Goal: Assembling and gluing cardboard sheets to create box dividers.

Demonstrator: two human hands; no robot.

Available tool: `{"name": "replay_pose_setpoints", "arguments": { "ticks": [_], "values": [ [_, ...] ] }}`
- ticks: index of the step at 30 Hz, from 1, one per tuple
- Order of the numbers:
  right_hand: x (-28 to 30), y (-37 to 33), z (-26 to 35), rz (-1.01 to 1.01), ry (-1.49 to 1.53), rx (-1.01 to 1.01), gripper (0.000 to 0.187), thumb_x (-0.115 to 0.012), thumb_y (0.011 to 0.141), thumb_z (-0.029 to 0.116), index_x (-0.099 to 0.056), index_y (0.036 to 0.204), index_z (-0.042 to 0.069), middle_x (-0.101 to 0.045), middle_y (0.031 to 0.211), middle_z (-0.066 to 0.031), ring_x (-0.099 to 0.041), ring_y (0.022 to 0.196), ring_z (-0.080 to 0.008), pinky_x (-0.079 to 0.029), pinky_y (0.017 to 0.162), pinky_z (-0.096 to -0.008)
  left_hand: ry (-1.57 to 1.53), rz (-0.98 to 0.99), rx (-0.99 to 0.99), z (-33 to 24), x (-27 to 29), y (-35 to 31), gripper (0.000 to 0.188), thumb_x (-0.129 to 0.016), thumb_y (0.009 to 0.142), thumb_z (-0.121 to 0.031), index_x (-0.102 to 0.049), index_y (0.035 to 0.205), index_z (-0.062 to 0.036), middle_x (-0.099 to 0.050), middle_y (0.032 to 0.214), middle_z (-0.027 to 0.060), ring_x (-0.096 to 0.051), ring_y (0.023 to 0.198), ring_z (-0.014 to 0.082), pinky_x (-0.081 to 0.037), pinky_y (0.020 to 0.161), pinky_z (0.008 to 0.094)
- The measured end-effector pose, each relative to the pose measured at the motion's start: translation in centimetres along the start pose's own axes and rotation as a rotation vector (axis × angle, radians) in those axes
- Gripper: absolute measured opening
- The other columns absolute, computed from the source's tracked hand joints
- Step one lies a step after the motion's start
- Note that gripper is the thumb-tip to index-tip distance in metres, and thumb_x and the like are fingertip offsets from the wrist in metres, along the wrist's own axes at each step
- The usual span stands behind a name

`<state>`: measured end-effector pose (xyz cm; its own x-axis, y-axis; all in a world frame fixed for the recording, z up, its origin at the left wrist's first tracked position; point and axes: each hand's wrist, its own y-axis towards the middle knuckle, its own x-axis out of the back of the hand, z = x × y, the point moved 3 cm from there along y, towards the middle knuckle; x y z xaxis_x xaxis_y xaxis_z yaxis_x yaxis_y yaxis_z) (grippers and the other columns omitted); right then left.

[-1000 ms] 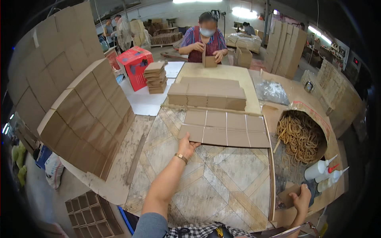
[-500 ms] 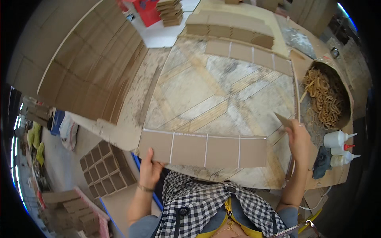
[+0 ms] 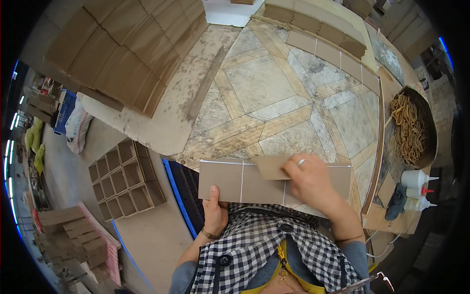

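Observation:
A long creased cardboard strip [image 3: 240, 181] is held flat against my chest, at the near edge of the patterned table [image 3: 274, 98]. My left hand [image 3: 214, 211] grips its lower left edge, thumb on top. My right hand [image 3: 309, 180] presses a smaller loose cardboard piece [image 3: 271, 166] onto the strip's right half, fingers closed over it. More creased strips [image 3: 333, 51] lie at the table's far side beside a stack of flat cardboard [image 3: 313, 22].
A round basket of rubber bands [image 3: 410, 128] and white glue bottles [image 3: 416, 180] sit at the right. Fanned cardboard sheets [image 3: 122, 49] cover the left. On the floor are a cardboard divider grid [image 3: 125, 179] and stacked cardboard pieces [image 3: 78, 240].
The strip has been drawn closer to my body and is now shorter in view. My right hand moved left from the strip's right end onto its middle with the small piece.

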<state>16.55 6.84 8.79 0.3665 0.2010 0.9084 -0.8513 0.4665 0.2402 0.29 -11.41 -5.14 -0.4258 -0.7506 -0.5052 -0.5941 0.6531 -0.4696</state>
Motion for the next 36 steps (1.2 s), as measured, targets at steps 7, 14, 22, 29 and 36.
{"name": "replay_pose_setpoints", "arguments": {
  "ticks": [7,14,22,29,36],
  "values": [
    [-2.7,1.1,2.5,0.037,-0.131,0.149,0.018,-0.061,0.064,0.010,-0.056,0.082,0.009,-0.051,0.074,-0.0036,-0.052,0.072,-0.0190,-0.036,0.061,-0.0317,-0.031,-0.004,0.012,-0.1,-0.2,0.0,0.030,-0.054,0.095,-0.024,-0.051,0.119,-0.0080,-0.058,0.113,0.0019,-0.058,0.099,0.0123,-0.050,0.081,0.0275],
    [-2.4,0.4,3.4,0.044,-0.150,0.178,0.026,-0.062,0.061,0.009,-0.058,0.086,0.008,-0.049,0.074,-0.0024,-0.051,0.070,-0.0187,-0.036,0.060,-0.0310,-0.050,0.000,0.011,0.0,-0.3,0.0,0.031,-0.054,0.095,-0.023,-0.050,0.122,-0.0085,-0.057,0.116,0.0026,-0.056,0.104,0.0126,-0.047,0.087,0.0274],
    [-3.0,-0.2,4.3,0.060,-0.223,0.167,0.021,-0.057,0.065,0.012,-0.057,0.085,0.007,-0.048,0.073,-0.0027,-0.049,0.069,-0.0181,-0.036,0.059,-0.0306,-0.053,-0.006,-0.001,-0.1,-0.5,0.1,0.031,-0.054,0.095,-0.023,-0.050,0.121,-0.0084,-0.058,0.114,0.0028,-0.057,0.103,0.0124,-0.047,0.086,0.0273],
    [-2.7,1.3,3.5,0.141,-0.101,0.118,0.018,-0.060,0.064,0.010,-0.056,0.081,0.007,-0.052,0.075,-0.0049,-0.054,0.071,-0.0217,-0.041,0.059,-0.0329,0.275,0.043,-0.233,-1.0,-0.3,-0.3,0.034,-0.052,0.095,-0.019,-0.048,0.124,-0.0013,-0.058,0.116,0.0081,-0.057,0.103,0.0178,-0.046,0.087,0.0316],
    [-1.7,4.2,0.8,0.214,0.047,0.006,0.018,-0.061,0.062,0.006,-0.056,0.079,0.006,-0.058,0.072,-0.0087,-0.060,0.069,-0.0268,-0.049,0.059,-0.0386,1.065,0.462,-0.649,-5.8,-6.0,-1.2,0.047,-0.055,0.086,-0.007,-0.042,0.128,0.0096,-0.054,0.117,0.0273,-0.057,0.101,0.0417,-0.047,0.087,0.0395]
  ]
}}
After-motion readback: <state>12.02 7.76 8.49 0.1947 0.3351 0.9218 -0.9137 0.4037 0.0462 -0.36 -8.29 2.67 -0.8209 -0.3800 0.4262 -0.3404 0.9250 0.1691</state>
